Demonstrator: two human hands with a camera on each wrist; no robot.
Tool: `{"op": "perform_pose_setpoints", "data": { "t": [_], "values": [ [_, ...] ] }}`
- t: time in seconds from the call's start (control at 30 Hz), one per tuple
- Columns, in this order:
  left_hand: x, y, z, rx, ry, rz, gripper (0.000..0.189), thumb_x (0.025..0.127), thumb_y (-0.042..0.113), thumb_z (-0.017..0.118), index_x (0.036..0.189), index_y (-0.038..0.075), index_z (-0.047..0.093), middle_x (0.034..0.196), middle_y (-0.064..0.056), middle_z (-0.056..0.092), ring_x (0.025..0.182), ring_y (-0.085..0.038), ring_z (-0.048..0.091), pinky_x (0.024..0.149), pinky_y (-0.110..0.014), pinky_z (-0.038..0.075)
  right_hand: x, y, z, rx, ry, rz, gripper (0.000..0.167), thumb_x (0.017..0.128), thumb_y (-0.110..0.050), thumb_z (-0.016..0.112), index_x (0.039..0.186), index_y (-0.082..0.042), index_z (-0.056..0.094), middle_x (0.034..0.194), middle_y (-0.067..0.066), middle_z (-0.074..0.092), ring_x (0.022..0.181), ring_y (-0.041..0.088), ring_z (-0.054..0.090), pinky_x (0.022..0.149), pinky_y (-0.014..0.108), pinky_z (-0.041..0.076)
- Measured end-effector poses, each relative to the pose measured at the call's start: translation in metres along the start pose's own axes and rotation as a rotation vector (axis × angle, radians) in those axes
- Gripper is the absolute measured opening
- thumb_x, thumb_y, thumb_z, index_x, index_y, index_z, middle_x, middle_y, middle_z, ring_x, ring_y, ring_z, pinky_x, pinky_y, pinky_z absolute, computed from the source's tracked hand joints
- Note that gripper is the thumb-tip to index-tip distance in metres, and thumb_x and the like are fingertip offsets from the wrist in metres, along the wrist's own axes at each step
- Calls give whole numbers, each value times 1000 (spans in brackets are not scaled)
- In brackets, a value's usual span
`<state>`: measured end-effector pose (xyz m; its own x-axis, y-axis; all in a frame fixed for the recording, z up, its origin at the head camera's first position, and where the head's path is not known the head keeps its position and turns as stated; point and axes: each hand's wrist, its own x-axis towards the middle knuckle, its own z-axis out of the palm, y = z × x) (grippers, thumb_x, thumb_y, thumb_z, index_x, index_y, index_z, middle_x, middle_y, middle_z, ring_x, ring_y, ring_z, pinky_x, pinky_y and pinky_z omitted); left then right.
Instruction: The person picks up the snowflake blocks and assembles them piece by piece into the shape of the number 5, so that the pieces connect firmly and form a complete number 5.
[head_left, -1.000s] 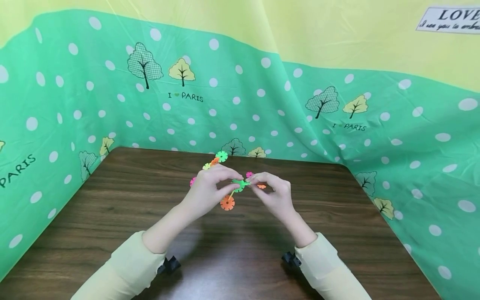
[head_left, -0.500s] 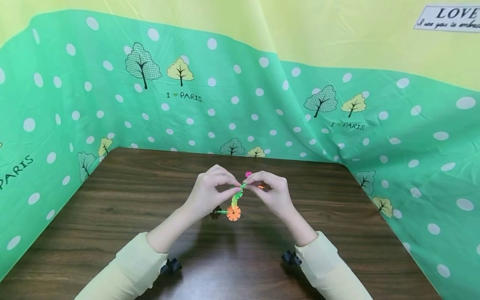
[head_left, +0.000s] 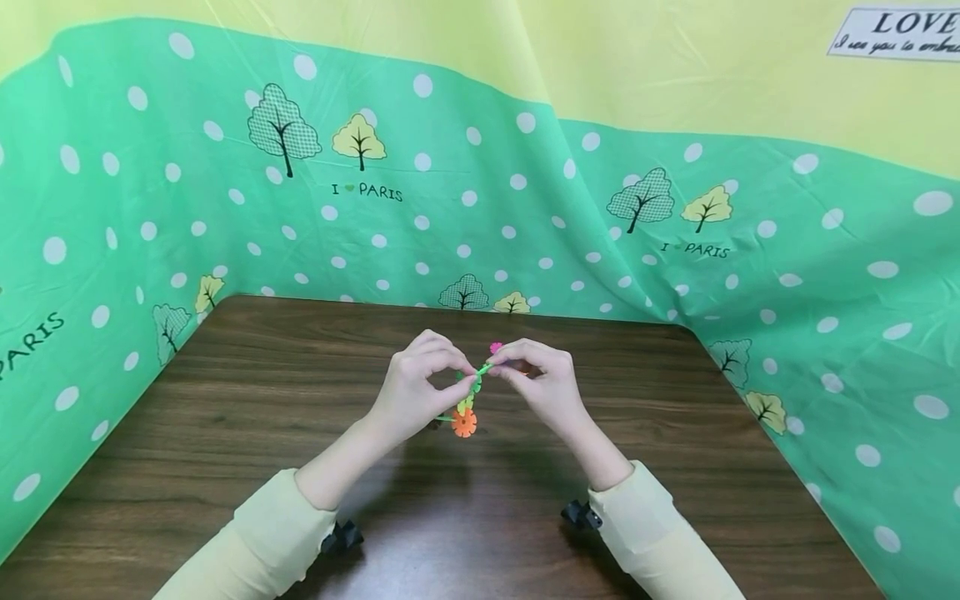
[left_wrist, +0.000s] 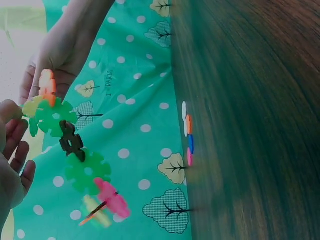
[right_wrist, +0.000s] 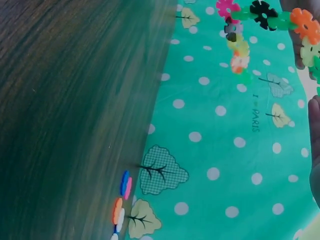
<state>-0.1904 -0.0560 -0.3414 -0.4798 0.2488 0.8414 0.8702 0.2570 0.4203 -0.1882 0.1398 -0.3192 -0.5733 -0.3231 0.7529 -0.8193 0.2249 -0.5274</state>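
In the head view my left hand point(head_left: 416, 387) pinches a chain of interlocking snowflake discs by a green disc. Across from it, the thumb and fingers of my right hand point(head_left: 538, 375) pinch a green piece at the same spot; whether it joins the chain is hidden by the fingertips. An orange disc point(head_left: 464, 422) hangs below the hands. Seen from the left wrist, the chain runs through a green disc point(left_wrist: 89, 171) to a pink disc point(left_wrist: 112, 198). The right wrist view has it bending at another pink disc point(right_wrist: 228, 8), past a black disc point(right_wrist: 263, 14).
Behind the right hand, a loose pink disc point(head_left: 496, 347) lies on the dark wooden table point(head_left: 247, 400). Wrist views show several loose discs, including an orange one point(left_wrist: 189, 124) and a blue one point(right_wrist: 124, 183). Polka-dot cloth point(head_left: 517, 208) walls the table's back and sides.
The chain has swung down and round: its far end no longer sticks up behind the left hand, and the orange disc now hangs lower. Both hands stay nearly in place, still pinching.
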Motion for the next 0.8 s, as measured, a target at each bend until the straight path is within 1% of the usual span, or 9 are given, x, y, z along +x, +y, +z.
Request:
{"op": "perform_pose_setpoints", "data": {
  "t": [0.13,0.2,0.27,0.33,0.43,0.53,0.57,0.7,0.8],
  "values": [
    [0,-1,1,9,-10,8,9,73,6,79,77,10,72,74,4,67,84,-13,54,70,-22,46,0,3,0,35,-2,29,20,69,18,72,80,2,69,79,14,68,60,11,55,50,20,42],
    [0,-1,1,24,0,13,7,74,7,78,75,10,71,72,5,66,84,-12,53,67,-20,45,0,4,0,72,-16,48,20,70,19,71,82,3,69,79,14,68,61,11,56,50,21,44],
    [0,-1,2,47,18,20,6,74,7,76,74,10,71,70,6,65,82,-12,52,64,-20,45,-1,6,0,104,-38,73,19,71,18,71,85,5,69,82,16,68,64,11,59,53,22,48],
    [-1,-2,2,75,41,27,7,73,5,75,73,11,71,68,6,64,81,-12,51,62,-20,45,-1,8,-1,126,-65,114,19,73,15,71,90,6,69,86,17,68,72,12,64,59,24,53],
    [-1,-2,1,107,75,28,8,70,3,74,71,10,70,66,5,64,79,-12,51,62,-20,46,0,13,-6,129,-96,184,22,77,9,71,98,6,68,94,19,69,83,21,68,69,31,56],
    [-2,-2,0,129,87,16,8,70,4,74,71,10,70,66,5,64,79,-12,51,64,-19,45,1,22,-14,69,-130,257,24,80,2,71,104,2,67,99,18,69,89,30,67,72,30,56],
    [-2,-2,-1,133,88,13,8,70,4,74,71,10,70,66,5,64,79,-12,51,64,-19,45,1,26,-17,28,-141,277,23,81,0,71,104,1,68,101,17,69,91,29,66,72,29,56],
    [-3,-5,-3,148,84,16,8,71,4,74,71,11,70,68,5,65,81,-13,51,65,-20,46,-6,69,-32,-131,-201,366,23,83,-16,72,106,-12,70,106,2,70,97,20,64,76,30,55],
    [-4,-7,-3,145,86,28,9,71,3,73,71,11,68,70,4,66,83,-14,52,65,-21,47,-13,105,-41,-203,-250,412,23,83,-19,73,106,-16,70,107,-4,68,99,15,63,77,33,55]
  ]
}}
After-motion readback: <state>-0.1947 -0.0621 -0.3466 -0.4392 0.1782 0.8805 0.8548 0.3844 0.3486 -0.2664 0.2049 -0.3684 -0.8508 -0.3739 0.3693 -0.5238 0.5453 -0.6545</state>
